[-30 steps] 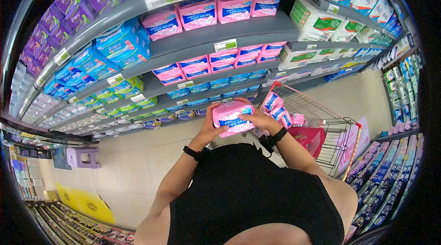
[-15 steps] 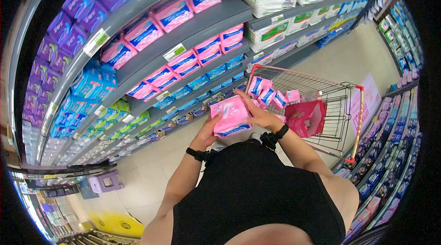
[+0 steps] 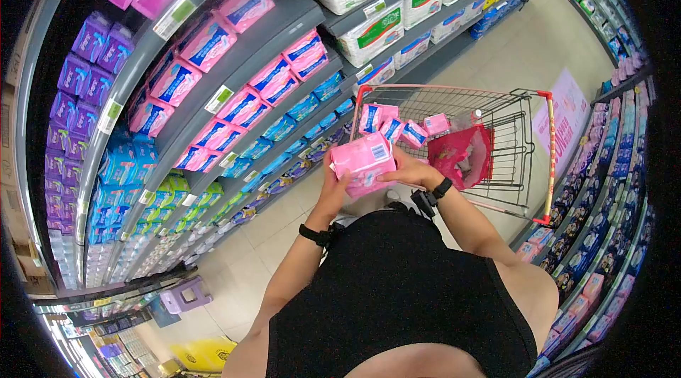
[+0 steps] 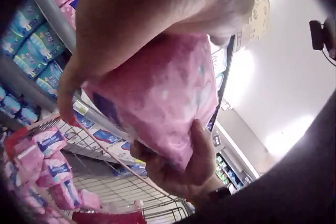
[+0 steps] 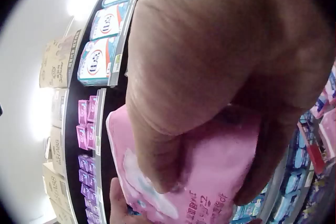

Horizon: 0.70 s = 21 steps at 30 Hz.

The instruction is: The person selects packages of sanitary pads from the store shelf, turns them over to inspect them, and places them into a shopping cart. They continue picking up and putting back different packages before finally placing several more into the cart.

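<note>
Both hands hold one pink package (image 3: 364,163) in front of the body, a barcode on the side facing up. The left hand (image 3: 330,190) grips its left side; the right hand (image 3: 415,170) grips its right side with the thumb along the near edge. In the left wrist view the pink package (image 4: 163,98) lies between the left hand (image 4: 157,8) and the right hand (image 4: 184,174). The right wrist view has the right hand's thumb pressed on the package (image 5: 210,166), near printed characters.
A shopping cart (image 3: 521,165) stands at the right, holding several pink packages (image 3: 413,134) and a red bag (image 3: 460,158). Shelves (image 3: 273,30) of pink, blue and purple packs curve along the left and front. A purple stool (image 3: 186,296) is at lower left, another shelf (image 3: 603,236) at right.
The package has been turned over in the hands, from its printed front to the barcode side. The view has swung right, so shelves and cart appear farther left.
</note>
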Available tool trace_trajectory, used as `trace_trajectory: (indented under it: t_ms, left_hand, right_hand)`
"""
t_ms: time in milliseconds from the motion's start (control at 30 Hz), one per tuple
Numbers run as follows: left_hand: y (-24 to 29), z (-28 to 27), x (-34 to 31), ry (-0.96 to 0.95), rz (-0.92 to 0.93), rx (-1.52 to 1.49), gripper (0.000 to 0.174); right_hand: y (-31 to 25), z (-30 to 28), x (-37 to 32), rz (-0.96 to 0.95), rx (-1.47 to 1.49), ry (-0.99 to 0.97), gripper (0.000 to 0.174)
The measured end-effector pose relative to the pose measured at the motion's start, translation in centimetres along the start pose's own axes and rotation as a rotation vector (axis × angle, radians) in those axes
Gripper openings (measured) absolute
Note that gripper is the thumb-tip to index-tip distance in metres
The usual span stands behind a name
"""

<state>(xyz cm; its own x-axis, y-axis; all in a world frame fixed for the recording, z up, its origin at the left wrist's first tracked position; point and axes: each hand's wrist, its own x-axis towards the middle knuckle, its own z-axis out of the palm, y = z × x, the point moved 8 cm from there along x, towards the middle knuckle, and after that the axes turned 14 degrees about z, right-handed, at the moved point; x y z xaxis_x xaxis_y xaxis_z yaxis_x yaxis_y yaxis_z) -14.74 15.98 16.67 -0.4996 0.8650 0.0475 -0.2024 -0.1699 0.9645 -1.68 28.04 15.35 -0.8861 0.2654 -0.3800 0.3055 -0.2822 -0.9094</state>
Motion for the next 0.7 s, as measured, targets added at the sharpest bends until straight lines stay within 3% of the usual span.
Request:
trace_trajectory:
  t_ms: [67, 167, 267, 333, 433, 467, 567, 700]
  left_hand:
    - [-1.8, 0.9, 0.0, 0.181, -0.144, -0.271, 0.069]
    - [-3.6, 1.9, -0.7, 0.063, -0.442, -0.26, 0.065]
    - [-4.7, 2.7, -0.6, -0.125, -0.44, -0.235, 0.056]
    - [-4.7, 3.2, 0.0, -0.116, -0.375, -0.252, 0.061]
    - [-4.0, 3.7, 0.8, -0.009, -0.179, -0.222, 0.072]
    - [-3.5, 3.8, 1.1, 0.041, -0.095, -0.203, 0.076]
    - [-1.2, 5.3, 1.6, -0.104, 0.049, 0.055, 0.086]
    - [-1.8, 6.5, 2.2, -0.211, 0.168, 0.187, 0.096]
  right_hand:
    - [-1.1, -1.0, -0.8, -0.065, -0.069, 0.041, 0.105]
    - [-1.6, -2.1, -1.7, -0.182, -0.265, 0.059, 0.105]
    - [-1.4, -3.8, -2.1, -0.279, -0.489, 0.121, 0.104]
    - [-3.1, -4.8, -2.7, -0.347, -0.612, 0.169, 0.109]
    - [-2.2, -6.4, -3.2, -0.11, 0.076, -0.042, 0.112]
    - [-1.2, -7.1, -3.1, -0.103, 0.061, -0.087, 0.114]
    - [0.1, -7.7, -2.9, -0.045, -0.013, -0.071, 0.112]
    - [0.4, -7.9, -3.0, -0.117, -0.371, 0.063, 0.108]
